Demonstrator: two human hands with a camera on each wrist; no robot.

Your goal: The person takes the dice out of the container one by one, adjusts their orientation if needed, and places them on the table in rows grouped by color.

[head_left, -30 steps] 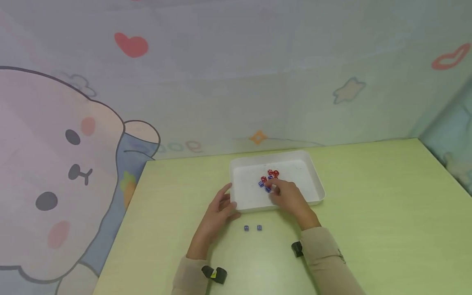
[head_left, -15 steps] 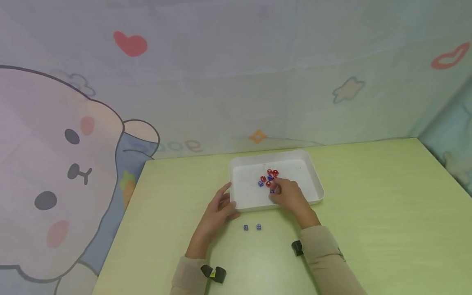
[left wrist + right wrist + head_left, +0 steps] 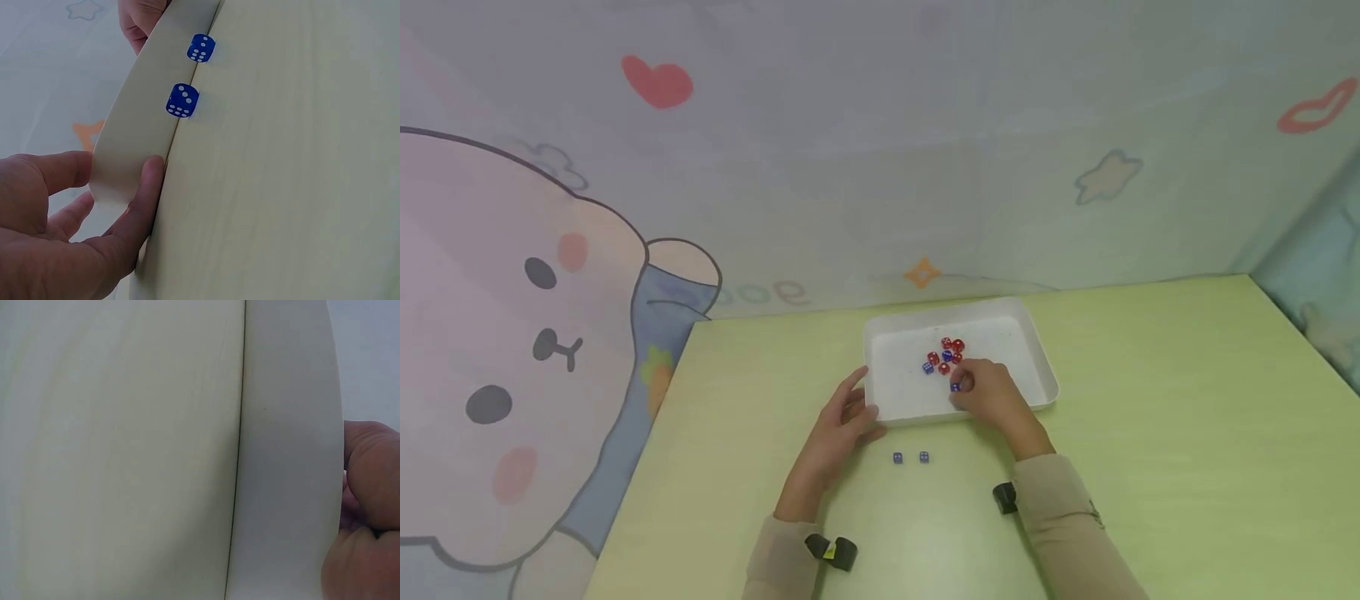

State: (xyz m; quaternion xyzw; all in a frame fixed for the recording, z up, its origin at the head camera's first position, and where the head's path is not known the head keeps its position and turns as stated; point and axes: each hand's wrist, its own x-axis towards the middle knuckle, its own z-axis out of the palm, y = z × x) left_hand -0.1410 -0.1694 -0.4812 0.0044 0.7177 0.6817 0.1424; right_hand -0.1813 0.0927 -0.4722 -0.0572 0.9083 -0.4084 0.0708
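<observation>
In the head view, my right hand (image 3: 992, 392) pinches a blue die (image 3: 955, 387) between thumb and forefinger, low over the front part of a white tray (image 3: 895, 400). Beside those fingertips lies a loose group of red dice (image 3: 943, 368) and two more blue dice (image 3: 928, 367). My left hand (image 3: 838, 429) rests against the tray's front left corner, its fingers fairly straight and its thumb laid along the front wall. Two blue dice (image 3: 182, 100) sit on the table just before the tray. The tray's wall hides the pinched die in the right wrist view.
The pale green table (image 3: 1165, 433) runs out wide on both sides of the tray. Behind its back edge hangs a printed cloth (image 3: 850, 167) with a cartoon bear on the left.
My right hand has drawn a blue die slightly right and toward me, apart from the group, and now pinches it. My left hand stays at the tray corner.
</observation>
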